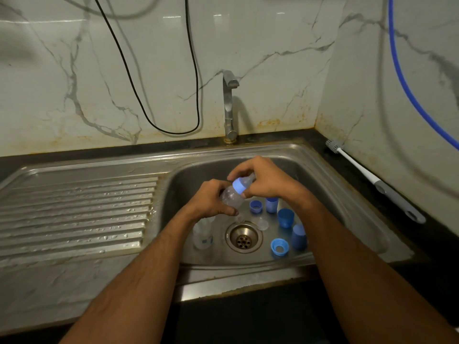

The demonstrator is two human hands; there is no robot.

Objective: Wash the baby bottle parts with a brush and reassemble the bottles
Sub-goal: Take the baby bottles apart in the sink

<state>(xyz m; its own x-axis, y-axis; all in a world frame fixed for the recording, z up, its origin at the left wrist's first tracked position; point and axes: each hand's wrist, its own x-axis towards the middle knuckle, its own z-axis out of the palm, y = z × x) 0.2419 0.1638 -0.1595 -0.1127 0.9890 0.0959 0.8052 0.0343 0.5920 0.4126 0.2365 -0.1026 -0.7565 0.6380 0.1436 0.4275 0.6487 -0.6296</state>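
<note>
Two hands hold one clear bottle (229, 197) over the sink (347, 194) — left hand (211, 199) grips its body, right hand (265, 178) pinches the blue collar (239, 186). Loose blue caps (285, 218) lie below, beside the drain (244, 238).

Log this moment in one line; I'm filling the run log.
left hand: grips bottle | right hand: on blue collar | brush: on counter
</note>
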